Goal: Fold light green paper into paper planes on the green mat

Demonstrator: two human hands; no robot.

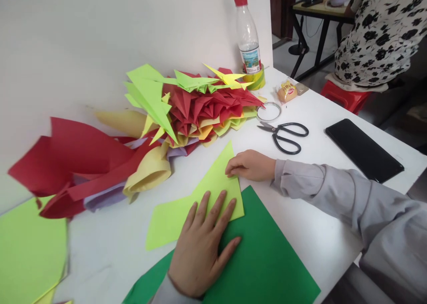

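A folded piece of lime-green paper (173,217) lies partly over a dark green sheet (263,250) on the white table. My left hand (202,250) rests flat on the lime paper with its fingers spread, and its lower part covers some of the dark green sheet. At the lime paper's right edge, my right hand (250,165) has its fingers curled and pressed together on the paper. What lies right under those fingertips is hidden.
Behind are folded red paper pieces (193,106) and rolled red paper (90,157). Scissors (283,135), a phone (363,149), a clear ring (268,111), a wrapped snack (287,91) and a bottle (248,37) inside a tape roll (258,79) sit rightward. A person (380,32) sits beyond.
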